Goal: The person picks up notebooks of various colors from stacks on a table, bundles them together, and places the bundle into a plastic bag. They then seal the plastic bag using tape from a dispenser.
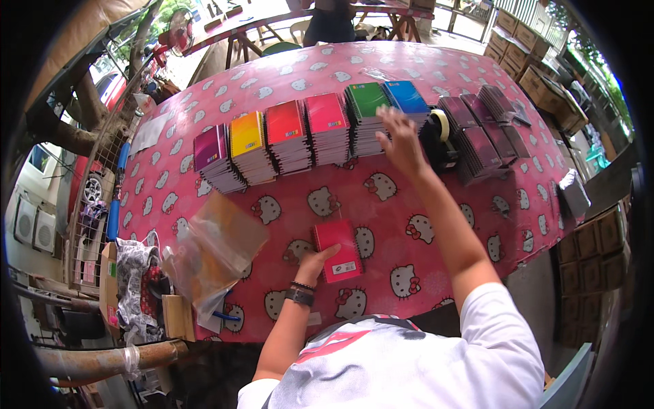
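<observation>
My left hand [319, 263] grips a pink spiral notebook [338, 238] at the table's near middle, thumb across its cover and a white label at its lower end. Stretched out over the row of stacks, my right hand [402, 138] is empty with fingers apart, in front of the green notebook stack [368, 101] and blue notebook stack [407, 97]. I cannot tell whether it touches them. Leftward in the row stand a pink stack [326, 114], a red stack [285, 124], a yellow stack [246, 134] and a purple stack [210, 148].
A tape dispenser [441, 140] stands right of the blue stack, beside wrapped dark notebook bundles [480, 136]. Clear plastic bags [218, 245] lie at left on the pink patterned tablecloth [272, 75]. Cardboard boxes [593, 245] are piled at right. Across the far side is a person [332, 20].
</observation>
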Demonstrator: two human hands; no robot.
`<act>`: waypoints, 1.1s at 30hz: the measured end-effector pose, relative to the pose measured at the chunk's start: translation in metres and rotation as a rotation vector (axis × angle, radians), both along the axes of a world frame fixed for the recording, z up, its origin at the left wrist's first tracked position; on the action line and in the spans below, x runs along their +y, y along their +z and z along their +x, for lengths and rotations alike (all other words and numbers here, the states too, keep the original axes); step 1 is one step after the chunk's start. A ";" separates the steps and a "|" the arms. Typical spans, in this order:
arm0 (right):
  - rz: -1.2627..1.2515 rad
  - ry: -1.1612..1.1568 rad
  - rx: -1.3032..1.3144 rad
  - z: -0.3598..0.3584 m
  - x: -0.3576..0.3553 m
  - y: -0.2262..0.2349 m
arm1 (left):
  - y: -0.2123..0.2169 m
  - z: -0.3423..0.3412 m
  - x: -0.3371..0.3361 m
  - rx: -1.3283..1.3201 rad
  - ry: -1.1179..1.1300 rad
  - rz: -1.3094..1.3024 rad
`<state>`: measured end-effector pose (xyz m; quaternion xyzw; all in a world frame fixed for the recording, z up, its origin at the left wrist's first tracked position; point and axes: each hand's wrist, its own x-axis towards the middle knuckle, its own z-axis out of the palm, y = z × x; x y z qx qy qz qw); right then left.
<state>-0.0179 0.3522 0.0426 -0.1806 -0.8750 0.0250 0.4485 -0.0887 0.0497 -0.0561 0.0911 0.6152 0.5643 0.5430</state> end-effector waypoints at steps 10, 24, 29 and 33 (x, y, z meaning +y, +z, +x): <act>0.065 -0.001 -0.057 -0.006 0.031 0.038 | -0.015 -0.004 -0.006 -0.210 0.102 0.043; -1.524 0.357 0.233 0.073 -0.176 -0.045 | -0.003 -0.001 -0.006 -0.415 0.216 0.333; -1.303 0.392 -0.694 0.087 -0.196 -0.029 | -0.031 -0.006 -0.016 -0.183 0.105 0.254; -0.945 0.388 -0.178 0.070 -0.101 -0.017 | -0.021 0.001 -0.012 -0.120 0.132 0.218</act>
